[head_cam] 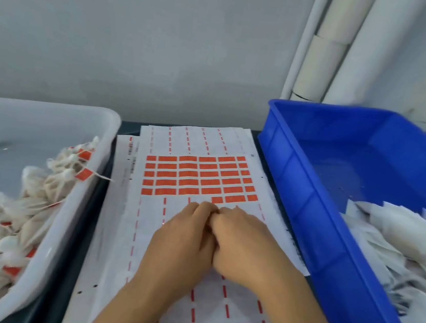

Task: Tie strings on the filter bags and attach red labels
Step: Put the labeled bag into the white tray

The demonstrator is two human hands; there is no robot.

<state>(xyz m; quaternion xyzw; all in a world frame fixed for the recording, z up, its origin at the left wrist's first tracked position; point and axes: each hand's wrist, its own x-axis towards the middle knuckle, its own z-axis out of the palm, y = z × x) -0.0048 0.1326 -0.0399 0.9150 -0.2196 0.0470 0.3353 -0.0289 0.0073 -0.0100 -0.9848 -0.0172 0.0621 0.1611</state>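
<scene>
Head view, step in hand: we judge that we are lifting 1 red label off the label sheet (201, 178), just below its lowest row.
- Left hand (183, 238) and right hand (239, 245): touching, fingers curled, tips meeting at the sheet. Best done by peeling slowly from 1 corner while the other hand pins the sheet to the bench.
- Finished filter bags (26, 205), tied and labelled: white tub (51, 114), left.
- Untied bags (398, 237): blue crate (329, 256), right.

Head view, unclear:
- Whether either grip pinches a label, string or bag; the fingertips hide it.
- Motion blur softens the tub's contents.
- The crate's near end is cut off.
</scene>
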